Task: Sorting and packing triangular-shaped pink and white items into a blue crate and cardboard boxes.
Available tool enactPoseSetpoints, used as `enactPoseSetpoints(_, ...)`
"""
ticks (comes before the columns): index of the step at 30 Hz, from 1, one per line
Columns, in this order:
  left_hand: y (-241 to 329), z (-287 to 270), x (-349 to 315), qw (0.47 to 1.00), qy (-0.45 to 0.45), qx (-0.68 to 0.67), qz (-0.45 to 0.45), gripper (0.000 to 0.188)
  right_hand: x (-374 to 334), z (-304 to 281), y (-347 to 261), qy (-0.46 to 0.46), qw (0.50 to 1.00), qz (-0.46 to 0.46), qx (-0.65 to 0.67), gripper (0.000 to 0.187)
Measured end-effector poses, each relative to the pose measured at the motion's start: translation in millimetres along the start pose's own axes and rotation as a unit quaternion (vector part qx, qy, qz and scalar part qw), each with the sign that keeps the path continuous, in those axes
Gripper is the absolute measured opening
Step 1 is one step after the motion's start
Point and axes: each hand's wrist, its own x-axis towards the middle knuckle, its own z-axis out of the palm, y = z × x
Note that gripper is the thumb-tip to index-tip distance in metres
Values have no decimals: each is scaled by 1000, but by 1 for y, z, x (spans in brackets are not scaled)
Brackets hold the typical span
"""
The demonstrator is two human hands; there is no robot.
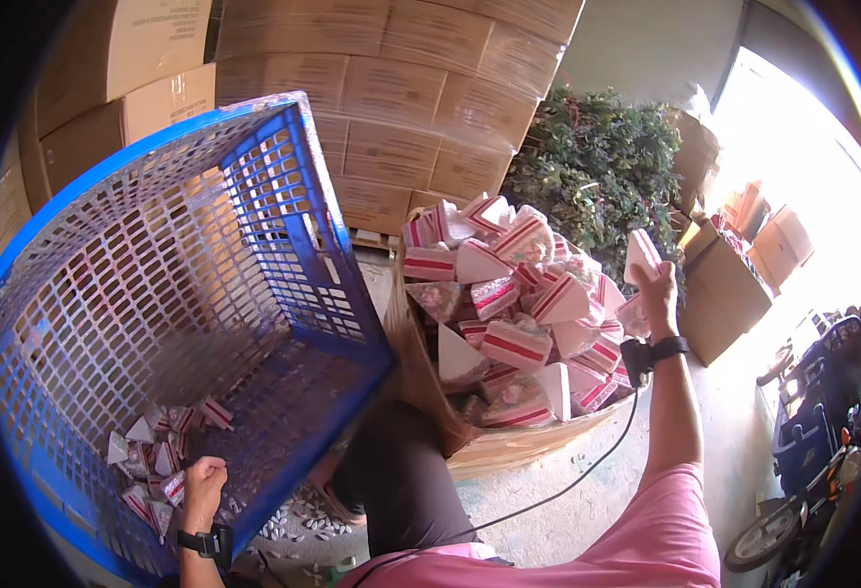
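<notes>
My right hand is raised at the right edge of a heaped cardboard box, its fingers closed round an imitation cake slice with a pale, wedge-shaped face. Below it, many more cake slices with pink, white and red layers fill the box. On the left, my left hand is inside a large blue plastic basket, fingers curled. A striped slice lies right against it; whether the fingers grip it is hidden. Several slices lie in the basket's lower left corner.
Stacked cardboard cartons stand behind the basket and box. A pile of green artificial foliage lies beyond the slices. Open cartons and a bicycle are at right. A black cable runs from my right wrist; small white pieces litter the floor.
</notes>
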Motion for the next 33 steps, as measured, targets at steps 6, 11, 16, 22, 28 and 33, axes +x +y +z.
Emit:
enactPoseSetpoints(6,-2,2,-6,999,-44,24,-14,16,-15,21,15,-182,979,-42,-84,67)
enactPoseSetpoints(11,5,5,-6,996,-42,78,13,18,-43,27,-15,-202,943,-122,-232,57)
enactPoseSetpoints(16,5,-1,-9,988,-52,143,7,21,-26,37,2,-108,986,-76,-100,54)
enactPoseSetpoints(22,29,-13,-22,987,-76,127,55,19,8,61,-26,56,897,-356,-255,40)
enactPoseSetpoints(28,18,-13,-20,965,0,237,113,18,-113,125,-305,-180,843,-505,38,33)
enactPoseSetpoints(33,13,-16,-40,948,-53,312,36,17,-268,243,-410,-373,680,-609,170,37)
